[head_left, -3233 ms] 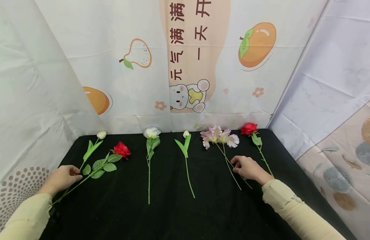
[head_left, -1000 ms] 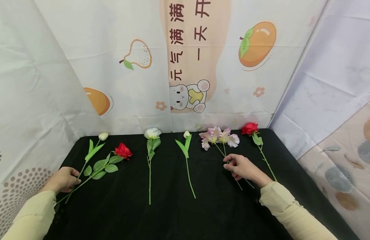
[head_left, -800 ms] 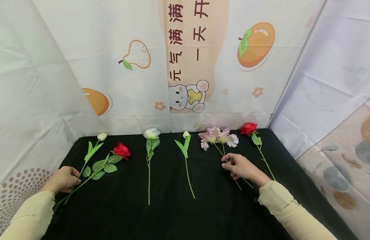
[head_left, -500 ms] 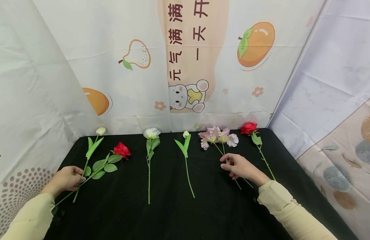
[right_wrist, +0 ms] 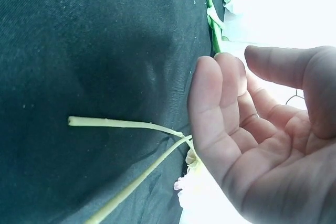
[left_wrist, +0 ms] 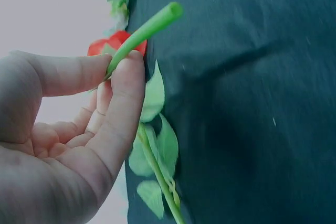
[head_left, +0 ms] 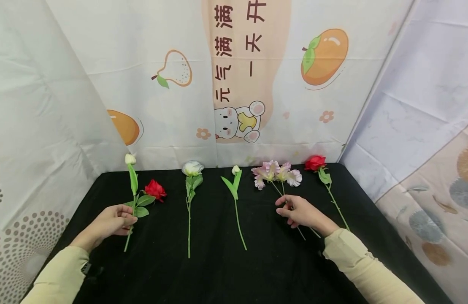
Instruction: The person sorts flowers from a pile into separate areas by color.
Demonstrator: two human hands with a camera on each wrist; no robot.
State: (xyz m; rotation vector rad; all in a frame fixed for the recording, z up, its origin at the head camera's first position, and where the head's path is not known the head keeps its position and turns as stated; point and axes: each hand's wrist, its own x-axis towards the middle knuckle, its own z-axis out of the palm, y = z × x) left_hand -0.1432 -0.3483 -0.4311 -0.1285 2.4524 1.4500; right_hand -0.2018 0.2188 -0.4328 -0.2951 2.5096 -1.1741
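Observation:
My left hand (head_left: 111, 221) pinches the green stem of a white tulip (head_left: 130, 159) between thumb and fingers. In the left wrist view, the cut end of the tulip stem (left_wrist: 152, 27) juts out past the fingertips, and its shadow falls on the cloth. A red rose (head_left: 155, 190) lies behind that hand, its lower stem hidden in the head view. My right hand (head_left: 303, 213) hovers over the crossed stems of two lilac-pink flowers (head_left: 271, 171). The right wrist view shows its thumb apart from the loosely bent fingers, nothing between them, and the bare stem ends (right_wrist: 110, 123) beside it.
A white rose (head_left: 192, 168) and a second white tulip (head_left: 234, 188) lie in the middle of the black cloth (head_left: 218, 278). Another red rose (head_left: 315, 163) lies at the far right. Printed curtains (head_left: 104, 84) stand behind and at both sides.
My left hand has pinched the left tulip, raised it off the cloth, carried it right and turned it more upright across the red rose's leaves. My right hand has drifted slightly left.

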